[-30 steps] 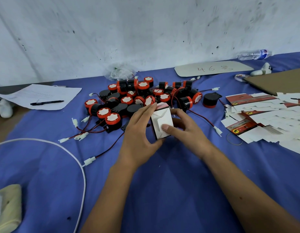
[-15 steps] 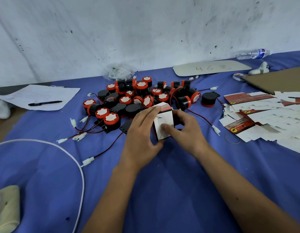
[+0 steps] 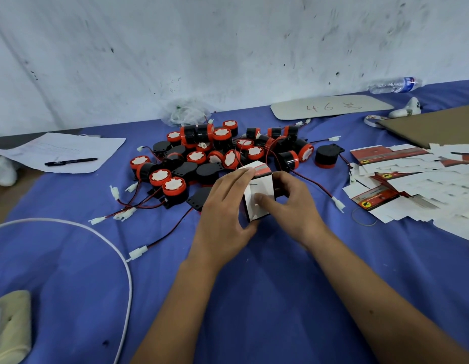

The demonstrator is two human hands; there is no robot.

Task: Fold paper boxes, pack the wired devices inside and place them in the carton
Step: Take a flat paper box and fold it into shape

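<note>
Item in hand: one box [image 3: 258, 198], white with a red top edge, held upright just in front of the heap of devices [image 3: 217, 156], which serves as landmark. Left hand [image 3: 225, 214]: fingers curled round the box's left side, gripping it. Right hand [image 3: 288, 206]: curled round the right side, thumb pressing the white end flaps flat; gripping also. Condition of box: erected, near end being closed; whether a device is already inside cannot be told, since the far end is hidden. Heap: several dozen black-and-red round devices with red-black leads and white plugs, loose on the blue cloth [image 3: 254, 298], none boxed as far as can be seen. Blanks [image 3: 417, 185]: a large spread of flat, unfolded boxes right of the heap, well apart from it. Brown board [image 3: 438, 127]: right of the heap and behind the blanks, possibly a carton flap; no carton interior and no finished boxes in view. Assessment: task at an early stage; one box part-formed, nearly the whole heap and stack outstanding, nothing visibly placed. Also present: paper and pen [image 3: 70, 161] left of the heap; white cable [image 3: 117, 248] in front-left.
</note>
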